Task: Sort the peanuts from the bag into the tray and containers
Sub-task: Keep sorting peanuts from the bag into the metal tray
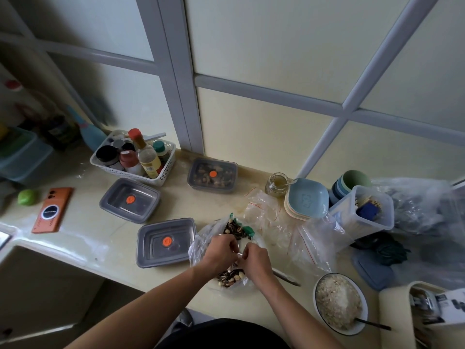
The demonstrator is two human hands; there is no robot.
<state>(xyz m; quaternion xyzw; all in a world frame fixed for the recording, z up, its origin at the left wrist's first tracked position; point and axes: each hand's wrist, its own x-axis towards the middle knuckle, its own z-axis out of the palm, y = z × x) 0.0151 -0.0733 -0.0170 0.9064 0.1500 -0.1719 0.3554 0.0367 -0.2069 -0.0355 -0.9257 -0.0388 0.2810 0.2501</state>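
The clear plastic bag (201, 244) lies on the counter (88, 230) right under both hands, with pale peanuts (241, 274) mixed among dark striped seeds (234, 226) showing above and below the knuckles. The left hand (221, 250) has its fingers curled down and pinches the bag's film near the middle; the right hand (254, 258), touching it knuckle to knuckle, is curled the same way and grips the film beside it. Whether either hand also has a peanut cannot be told. The near container (156, 238), grey with an orange dot on its lid, sits just left of the bag; the middle container (120, 197) lies farther left and back, and the far container (201, 170), holding brown pieces, stands behind the bag by the window frame. A stack of blue dishes (307, 199) is back and right of the bag, and a bowl (338, 303) of pale grain is near right. The label on the bottle (148, 157) in the basket (105, 170), back left of the bag, is too blurred to read.
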